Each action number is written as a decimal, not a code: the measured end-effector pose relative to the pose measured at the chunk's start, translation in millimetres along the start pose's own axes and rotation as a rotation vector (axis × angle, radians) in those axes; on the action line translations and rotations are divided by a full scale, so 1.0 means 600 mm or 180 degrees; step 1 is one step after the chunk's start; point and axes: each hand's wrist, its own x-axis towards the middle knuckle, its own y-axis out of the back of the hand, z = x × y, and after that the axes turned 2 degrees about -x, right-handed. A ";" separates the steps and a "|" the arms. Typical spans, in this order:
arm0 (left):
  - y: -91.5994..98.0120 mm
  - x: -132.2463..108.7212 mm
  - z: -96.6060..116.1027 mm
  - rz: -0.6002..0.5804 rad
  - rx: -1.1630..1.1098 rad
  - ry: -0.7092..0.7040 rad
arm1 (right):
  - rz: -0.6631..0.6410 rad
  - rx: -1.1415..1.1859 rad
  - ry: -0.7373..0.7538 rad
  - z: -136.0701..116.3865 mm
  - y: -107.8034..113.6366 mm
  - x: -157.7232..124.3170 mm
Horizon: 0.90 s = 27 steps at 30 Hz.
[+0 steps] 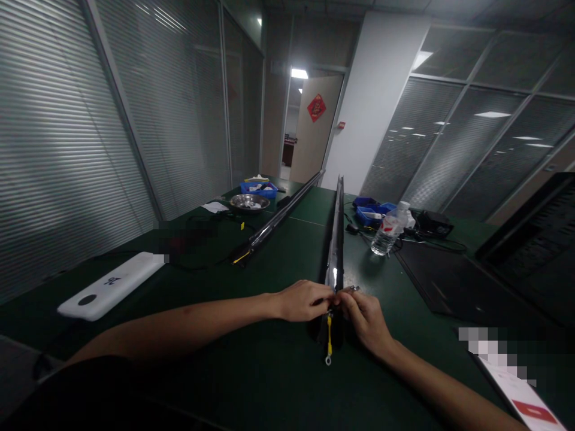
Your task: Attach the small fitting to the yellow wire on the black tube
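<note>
A long glossy black bar (335, 251) lies lengthwise in front of me on the green table (278, 371). My left hand (303, 301) comes in from the left, its fingers closed at the near end of this bar. On the other side, my right hand (367, 317) is closed in a pinch, thumb and fingertips against the same end. A small shiny metal piece (354, 288) sticks out above the right fingers; its kind is not clear. From below the hands hangs a short yellow wire (329, 335) with a ring terminal (328, 360). The fingertips hide the exact contact.
Left of centre lies a second black bar (287, 209), and further left a white case (114, 284). Behind are a metal bowl (249, 203) and a blue tray (258, 190). To the right stand a water bottle (389, 230), blue bins (369, 214) and a black mat (431, 275).
</note>
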 end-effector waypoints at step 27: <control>0.004 0.000 0.004 -0.0001 -0.0087 0.0059 | 0.0305 -0.0153 0.0028 -0.004 -0.002 -0.001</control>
